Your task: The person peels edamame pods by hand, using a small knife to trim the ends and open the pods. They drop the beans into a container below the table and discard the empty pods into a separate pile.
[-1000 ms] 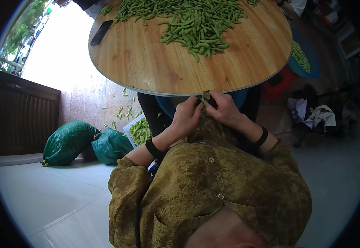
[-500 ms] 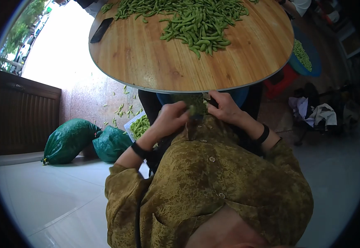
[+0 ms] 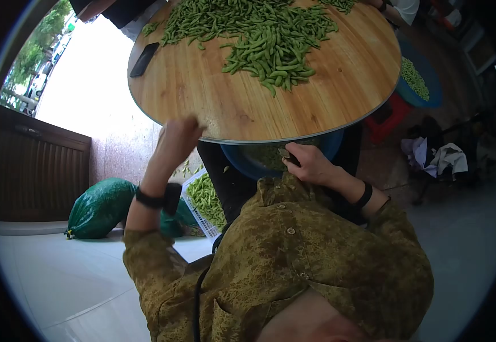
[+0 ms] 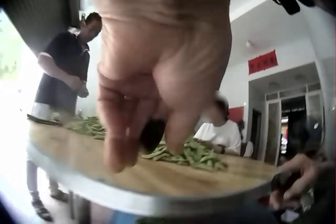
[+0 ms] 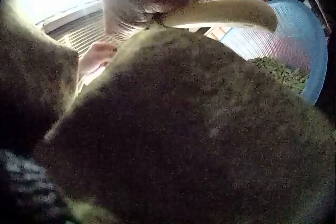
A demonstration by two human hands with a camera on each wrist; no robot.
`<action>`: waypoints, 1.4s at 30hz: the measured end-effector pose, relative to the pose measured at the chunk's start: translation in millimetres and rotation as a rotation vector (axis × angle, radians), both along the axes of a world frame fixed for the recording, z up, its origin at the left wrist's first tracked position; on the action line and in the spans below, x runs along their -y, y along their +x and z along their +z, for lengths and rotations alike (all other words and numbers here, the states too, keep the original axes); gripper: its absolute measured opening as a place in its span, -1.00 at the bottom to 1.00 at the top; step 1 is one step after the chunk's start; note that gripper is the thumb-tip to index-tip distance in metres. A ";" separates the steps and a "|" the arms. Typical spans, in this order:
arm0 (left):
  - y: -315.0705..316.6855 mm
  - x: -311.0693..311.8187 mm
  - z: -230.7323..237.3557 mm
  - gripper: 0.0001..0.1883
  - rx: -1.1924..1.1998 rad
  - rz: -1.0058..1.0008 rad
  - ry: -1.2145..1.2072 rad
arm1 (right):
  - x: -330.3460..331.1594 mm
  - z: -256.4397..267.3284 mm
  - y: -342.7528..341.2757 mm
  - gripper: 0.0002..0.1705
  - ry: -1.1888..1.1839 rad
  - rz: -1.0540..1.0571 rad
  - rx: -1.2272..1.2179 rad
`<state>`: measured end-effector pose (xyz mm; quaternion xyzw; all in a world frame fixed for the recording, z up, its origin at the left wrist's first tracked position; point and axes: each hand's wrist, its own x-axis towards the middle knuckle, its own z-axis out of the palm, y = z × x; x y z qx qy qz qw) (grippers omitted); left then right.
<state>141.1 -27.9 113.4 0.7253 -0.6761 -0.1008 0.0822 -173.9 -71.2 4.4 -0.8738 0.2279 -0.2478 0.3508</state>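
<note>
My left hand [image 3: 180,139] is raised at the table's left front edge, blurred in the head view. In the left wrist view its fingers [image 4: 118,142] point down, loosely extended, with the thumb apart and a dark patch between them. Green soybean pods [image 3: 270,48] lie heaped on the round wooden table [image 3: 213,97]. My right hand [image 3: 313,164] stays low in front of my body, over a blue basin [image 3: 235,162]. Its thumb and index finger stand apart, and a small grey-brown piece shows at the index fingertip. One straight digit shows in the right wrist view.
A white basket [image 3: 209,227] of pods stands left of my legs, beside green bags [image 3: 101,208]. Another blue basin [image 3: 436,94] with shelled beans stands at the right near a red stool [image 3: 389,119]. A dark flat object [image 3: 144,60] lies on the table. Other people are across it.
My left hand has left the right hand and moved left and forward, up to the table's edge. The right hand stays by the basin. The view has tilted slightly, showing more of the basin.
</note>
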 end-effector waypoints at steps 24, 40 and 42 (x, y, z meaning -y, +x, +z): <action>-69.2 49.8 -50.9 -0.95 -1.531 0.116 -0.014 | 15.8 42.5 17.8 -0.65 1.418 0.043 0.596; -104.5 17.1 -65.7 -0.90 -1.428 0.080 0.030 | 8.0 39.6 15.7 -0.57 1.456 0.186 0.669; -106.8 16.0 -67.9 -0.91 -1.428 0.085 0.000 | 6.8 39.9 16.1 -0.55 1.448 0.179 0.657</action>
